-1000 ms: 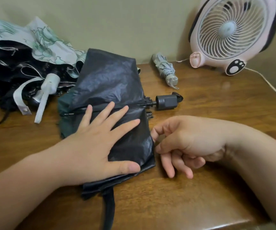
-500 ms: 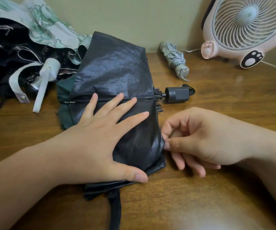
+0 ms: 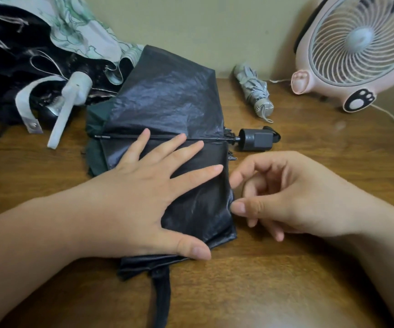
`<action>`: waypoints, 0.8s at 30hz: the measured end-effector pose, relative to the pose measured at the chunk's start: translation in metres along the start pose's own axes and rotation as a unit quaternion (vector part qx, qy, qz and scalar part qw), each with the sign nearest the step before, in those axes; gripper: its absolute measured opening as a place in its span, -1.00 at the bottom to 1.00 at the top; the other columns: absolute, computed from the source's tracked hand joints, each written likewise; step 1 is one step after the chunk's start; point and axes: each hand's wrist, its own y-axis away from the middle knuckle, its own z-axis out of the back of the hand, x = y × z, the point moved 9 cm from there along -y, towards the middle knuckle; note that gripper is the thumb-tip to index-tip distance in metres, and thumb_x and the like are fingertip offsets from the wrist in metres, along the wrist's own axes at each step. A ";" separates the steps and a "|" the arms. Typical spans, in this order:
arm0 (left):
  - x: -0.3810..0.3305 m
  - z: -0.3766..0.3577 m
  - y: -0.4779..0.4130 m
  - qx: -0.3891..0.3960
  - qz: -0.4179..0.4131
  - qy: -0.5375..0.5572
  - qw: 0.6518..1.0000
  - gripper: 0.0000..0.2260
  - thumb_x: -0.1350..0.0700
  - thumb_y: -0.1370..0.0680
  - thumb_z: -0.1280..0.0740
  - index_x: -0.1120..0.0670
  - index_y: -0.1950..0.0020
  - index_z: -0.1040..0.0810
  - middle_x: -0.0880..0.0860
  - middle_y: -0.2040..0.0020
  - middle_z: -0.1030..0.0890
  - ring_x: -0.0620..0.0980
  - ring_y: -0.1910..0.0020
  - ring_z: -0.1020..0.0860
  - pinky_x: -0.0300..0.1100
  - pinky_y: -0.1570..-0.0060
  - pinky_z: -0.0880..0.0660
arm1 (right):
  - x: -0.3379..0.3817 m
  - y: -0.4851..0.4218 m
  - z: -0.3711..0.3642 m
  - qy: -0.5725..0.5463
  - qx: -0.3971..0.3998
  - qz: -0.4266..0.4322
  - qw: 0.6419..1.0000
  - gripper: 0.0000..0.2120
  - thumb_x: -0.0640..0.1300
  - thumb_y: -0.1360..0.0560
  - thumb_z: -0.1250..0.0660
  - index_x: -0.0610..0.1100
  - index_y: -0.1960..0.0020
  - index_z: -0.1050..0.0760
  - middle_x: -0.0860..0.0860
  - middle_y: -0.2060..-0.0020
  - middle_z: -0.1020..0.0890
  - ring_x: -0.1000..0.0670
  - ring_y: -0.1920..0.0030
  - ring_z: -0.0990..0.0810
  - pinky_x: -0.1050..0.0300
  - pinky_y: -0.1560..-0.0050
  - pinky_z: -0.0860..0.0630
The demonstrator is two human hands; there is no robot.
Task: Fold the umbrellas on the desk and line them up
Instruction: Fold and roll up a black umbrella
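Canopy of black umbrella (image 3: 167, 102) flat on surface (image 3: 321, 147) under left hand (image 3: 139, 200), fingers spread. Right hand (image 3: 286, 195) fingers curled, thumb at canopy edge; pinch cannot be told.

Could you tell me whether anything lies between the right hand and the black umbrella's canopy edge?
Nothing visible does. The right hand has its thumb right at the handle-end edge of the black umbrella canopy. The left hand presses flat on the canopy further along, clear of that edge.
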 end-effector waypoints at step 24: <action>-0.026 -0.004 -0.001 0.053 -0.036 0.075 0.995 -0.30 -0.55 -0.42 0.31 -0.36 -0.42 0.59 -0.40 -0.47 0.54 -0.33 -0.43 0.57 -0.06 -0.54 0.44 | -0.005 -0.001 -0.013 0.058 0.083 -0.041 0.994 -0.88 -0.25 -0.61 -0.33 -0.18 -0.05 -0.66 -0.16 0.40 -0.65 0.06 0.63 -0.44 0.36 0.63 -0.24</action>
